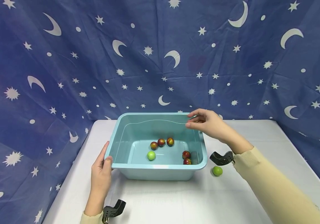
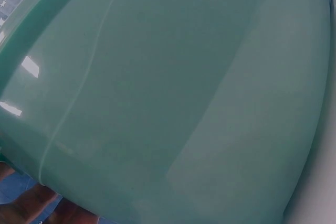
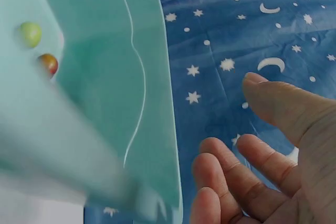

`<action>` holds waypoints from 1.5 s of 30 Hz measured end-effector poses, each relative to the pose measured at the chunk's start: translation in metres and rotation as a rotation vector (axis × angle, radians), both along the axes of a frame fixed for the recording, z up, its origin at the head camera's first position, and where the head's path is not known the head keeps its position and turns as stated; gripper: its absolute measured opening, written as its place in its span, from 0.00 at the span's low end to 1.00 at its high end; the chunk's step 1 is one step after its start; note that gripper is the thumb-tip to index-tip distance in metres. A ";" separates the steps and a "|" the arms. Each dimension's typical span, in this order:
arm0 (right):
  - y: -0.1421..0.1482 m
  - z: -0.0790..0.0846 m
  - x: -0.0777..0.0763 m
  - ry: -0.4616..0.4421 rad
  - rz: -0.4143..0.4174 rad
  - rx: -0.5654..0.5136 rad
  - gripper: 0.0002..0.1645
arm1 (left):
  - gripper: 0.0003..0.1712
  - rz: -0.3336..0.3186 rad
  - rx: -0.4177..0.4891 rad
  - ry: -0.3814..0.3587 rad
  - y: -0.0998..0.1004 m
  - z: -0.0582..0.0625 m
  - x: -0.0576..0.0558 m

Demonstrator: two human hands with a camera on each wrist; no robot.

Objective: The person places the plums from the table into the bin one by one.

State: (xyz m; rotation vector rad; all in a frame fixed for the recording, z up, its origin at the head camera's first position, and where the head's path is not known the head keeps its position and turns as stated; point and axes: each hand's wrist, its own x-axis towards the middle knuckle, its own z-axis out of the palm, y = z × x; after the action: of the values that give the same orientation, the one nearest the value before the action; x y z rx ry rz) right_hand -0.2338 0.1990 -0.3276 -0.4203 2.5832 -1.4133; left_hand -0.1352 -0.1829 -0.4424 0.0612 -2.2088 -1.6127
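Observation:
A light blue plastic basin [image 1: 160,174] stands on the white table. Inside lie several small red-yellow fruits [image 1: 161,142] and a round green fruit [image 1: 151,155]. My left hand [image 1: 101,171] holds the basin's front left corner, its thumb at the rim and its fingers along the outer side. In the left wrist view the basin's wall [image 2: 157,87] hides most of that hand; only some fingers [image 2: 31,205] show. My right hand [image 1: 208,124] hovers at the back right rim. The right wrist view shows its fingers and thumb apart, with nothing between them.
Another green fruit [image 1: 217,170] lies on the white tabletop [image 1: 171,202], right of the basin and below my right wrist. A blue cloth [image 1: 148,62] with moons and stars hangs behind the table and at both sides. Each wrist carries a black camera mount [image 1: 221,158].

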 end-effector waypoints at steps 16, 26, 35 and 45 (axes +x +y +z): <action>0.066 -0.041 0.020 -0.014 -0.122 0.010 0.33 | 0.28 -0.003 -0.015 -0.003 0.000 0.001 0.002; 0.088 -0.092 0.039 -0.091 -0.156 0.045 0.36 | 0.28 -0.003 0.004 -0.006 0.000 0.000 0.001; 0.102 -0.128 0.050 -0.170 -0.165 0.055 0.37 | 0.28 0.008 0.016 -0.004 0.001 -0.001 0.000; 0.100 -0.149 0.055 -0.251 -0.146 0.124 0.35 | 0.29 0.018 0.003 -0.008 0.001 -0.001 0.000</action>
State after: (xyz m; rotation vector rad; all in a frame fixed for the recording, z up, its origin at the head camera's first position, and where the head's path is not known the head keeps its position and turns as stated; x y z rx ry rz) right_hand -0.1791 0.2992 -0.4765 -0.0331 2.5179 -1.2473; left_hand -0.1353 -0.1819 -0.4433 0.0884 -2.2056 -1.6096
